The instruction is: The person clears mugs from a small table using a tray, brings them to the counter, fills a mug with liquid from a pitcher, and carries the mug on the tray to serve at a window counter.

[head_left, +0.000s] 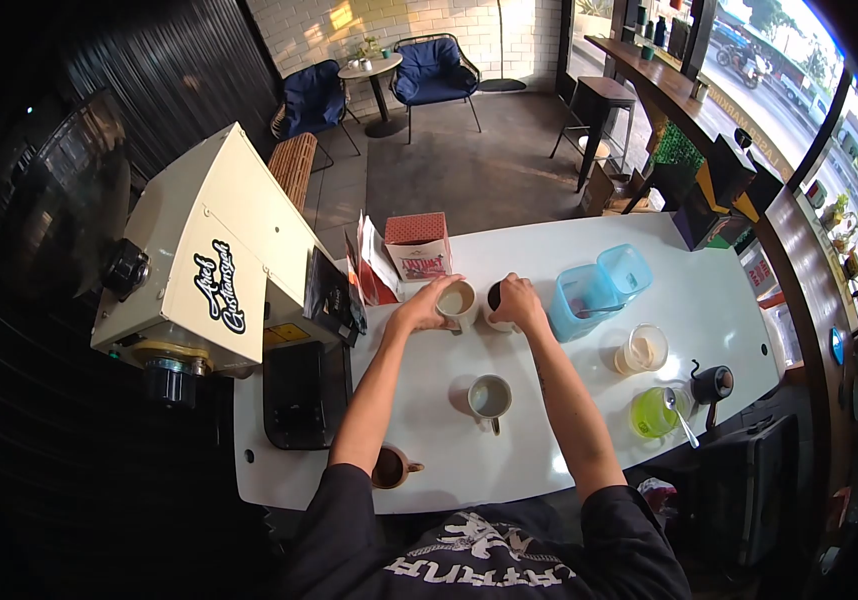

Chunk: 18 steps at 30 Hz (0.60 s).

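Observation:
Across the white table, my left hand curves around the side of a pale cup, its fingers closed against the rim. My right hand grips another cup from above, and that cup's inside looks dark. Both cups stand close together on the table. Nearer to me, between my forearms, a grey mug sits upright with its handle towards me. Beside my left elbow is a brown mug with dark contents.
Right of my right hand stand a light blue plastic container, a clear cup, a green vessel with a spoon, and a black kettle. A cream machine fills the left side. Behind the cups is a patterned box.

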Each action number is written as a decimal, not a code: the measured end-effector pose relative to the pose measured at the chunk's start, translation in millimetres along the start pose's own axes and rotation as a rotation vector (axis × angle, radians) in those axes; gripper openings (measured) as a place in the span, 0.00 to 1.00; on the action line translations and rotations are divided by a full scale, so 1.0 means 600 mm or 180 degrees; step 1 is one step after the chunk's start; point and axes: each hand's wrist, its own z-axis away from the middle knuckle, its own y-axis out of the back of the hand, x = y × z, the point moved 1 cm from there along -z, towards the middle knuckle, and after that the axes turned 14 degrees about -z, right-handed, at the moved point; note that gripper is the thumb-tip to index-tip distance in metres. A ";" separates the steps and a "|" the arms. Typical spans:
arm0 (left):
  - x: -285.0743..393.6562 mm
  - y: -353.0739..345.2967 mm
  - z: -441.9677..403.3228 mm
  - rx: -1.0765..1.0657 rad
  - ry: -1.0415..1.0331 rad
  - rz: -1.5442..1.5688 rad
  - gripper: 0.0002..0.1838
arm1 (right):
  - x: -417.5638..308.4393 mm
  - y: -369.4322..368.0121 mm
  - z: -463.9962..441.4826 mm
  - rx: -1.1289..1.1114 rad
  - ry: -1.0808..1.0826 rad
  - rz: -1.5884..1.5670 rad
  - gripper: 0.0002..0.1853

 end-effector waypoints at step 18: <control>0.016 0.023 0.140 0.0337 0.0200 0.0484 0.59 | -0.006 0.007 0.061 0.0440 -0.0061 -0.0484 0.55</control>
